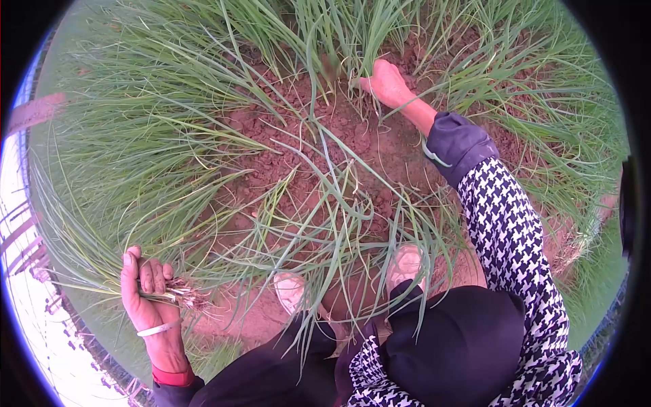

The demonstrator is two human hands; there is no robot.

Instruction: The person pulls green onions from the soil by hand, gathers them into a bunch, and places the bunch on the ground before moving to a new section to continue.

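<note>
The person's left hand (146, 305), low on the left, is closed around a bunch (173, 289) of uprooted green plants, its fingers curled over the stems. The bunch lies sideways in the grip: the muddy roots (194, 298) stick out toward the feet, and the leaves trail off to the left. The right hand (388, 83) reaches forward, curled at the base of a standing clump (349, 51); its fingertips are hidden, so I cannot tell whether it pinches the stems.

Thick rows of leaves stand ahead of and to both sides of the person, leaning in over the bare patch. Long loose leaves (333, 183) cross in the middle, between the two hands, and partly cover the shoes (290, 290). Stems hem in the right hand on its far side. A checked sleeve (508, 217) with a dark cuff (462, 146) covers the right arm; a pale bangle (160, 328) and a red cuff (171, 378) circle the left wrist. Black cloth (454, 346) fills the bottom of the view.

The soil (261, 139) is reddish-brown, crumbly and lumpy, smoother and paler around the shoes. The setting is an outdoor plot, with a bright, blurred strip at the far left edge.
</note>
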